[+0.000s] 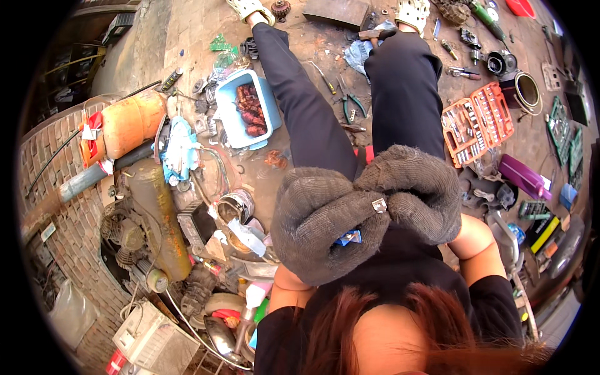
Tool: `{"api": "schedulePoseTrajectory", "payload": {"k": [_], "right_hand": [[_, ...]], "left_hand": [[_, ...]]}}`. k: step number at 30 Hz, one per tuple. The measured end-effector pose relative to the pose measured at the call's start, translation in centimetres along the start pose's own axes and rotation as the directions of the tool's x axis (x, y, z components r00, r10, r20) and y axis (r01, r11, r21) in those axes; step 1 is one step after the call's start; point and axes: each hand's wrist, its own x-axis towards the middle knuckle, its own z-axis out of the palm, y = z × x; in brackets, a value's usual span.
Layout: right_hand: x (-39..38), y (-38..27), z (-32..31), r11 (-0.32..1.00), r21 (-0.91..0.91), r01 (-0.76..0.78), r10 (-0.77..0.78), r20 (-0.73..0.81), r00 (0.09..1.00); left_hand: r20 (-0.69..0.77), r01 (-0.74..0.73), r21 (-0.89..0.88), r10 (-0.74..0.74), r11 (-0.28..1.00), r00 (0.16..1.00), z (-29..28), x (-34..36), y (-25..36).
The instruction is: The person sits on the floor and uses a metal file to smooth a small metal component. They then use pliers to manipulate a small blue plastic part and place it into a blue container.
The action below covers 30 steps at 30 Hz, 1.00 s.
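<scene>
Both my hands wear thick dark grey knit gloves and are held together close under the camera. My left hand (325, 222) is closed around a small blue-and-white packet (349, 237) that peeks out at its lower edge. My right hand (420, 190) presses against the left one, and a small shiny metal piece (379, 205) sits pinched between the fingertips of both. My legs in dark trousers stretch forward over the dirt floor.
A blue tub (232, 119) of rusty parts lies left of my legs. An orange socket set case (478, 122) is open at right, with a purple bottle (525, 177) beside it. Pliers (351, 105), engine parts, a metal can (236, 205) and an orange cylinder (131, 122) crowd the floor.
</scene>
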Motion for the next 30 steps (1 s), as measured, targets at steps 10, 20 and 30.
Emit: {"api": "schedulePoseTrajectory", "payload": {"k": [10, 20, 30], "right_hand": [[0.1, 0.3, -0.2, 0.999, 0.035, -0.018, 0.020, -0.030, 0.999], [0.7, 0.0, 0.2, 0.986, 0.061, -0.157, 0.155, 0.034, 0.987], [-0.9, 4.6, 3.0, 0.896, 0.175, -0.408, 0.382, 0.165, 0.909]], "left_hand": [[0.020, 0.030, -0.033, -0.029, 0.999, 0.999, 0.3, 0.5, -0.1], [-0.034, 0.032, 0.013, -0.031, 0.999, 0.999, 0.1, 0.2, -0.5], [-0.014, 0.279, 0.059, -0.278, 0.959, 0.960, -0.2, -4.5, -3.8]]}}
